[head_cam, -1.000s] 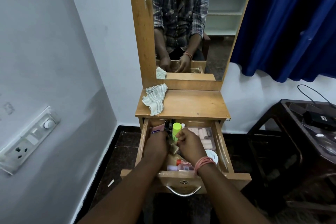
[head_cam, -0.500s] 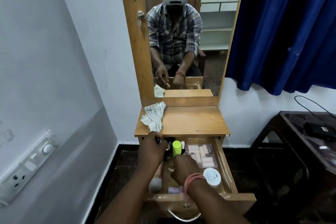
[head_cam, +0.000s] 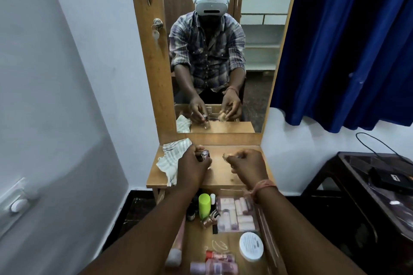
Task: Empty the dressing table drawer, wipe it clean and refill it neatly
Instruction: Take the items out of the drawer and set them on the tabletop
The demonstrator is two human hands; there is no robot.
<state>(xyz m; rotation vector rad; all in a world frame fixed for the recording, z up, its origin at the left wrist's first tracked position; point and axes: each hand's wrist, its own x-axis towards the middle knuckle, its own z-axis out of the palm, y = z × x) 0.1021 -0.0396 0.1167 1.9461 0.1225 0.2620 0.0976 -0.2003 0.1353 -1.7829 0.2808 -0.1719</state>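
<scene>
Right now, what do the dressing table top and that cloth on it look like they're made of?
Dressing table top: looks like wood or wood-look laminate, light brown with visible grain and a soft sheen; which one is unclear. Striped cloth: soft woven fabric, probably cotton, lying crumpled in folds.

White walls (head_cam: pixel 67 73), blue curtain (head_cam: pixel 348 40) — dark side table (head_cam: pixel 357 176).

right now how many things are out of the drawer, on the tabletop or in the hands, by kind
striped cloth, lying on the tabletop: 1
small bottle, gripped by the left hand: 1
small beige item, too blurred to identify, pinched by the right hand: 1
total: 3
</scene>
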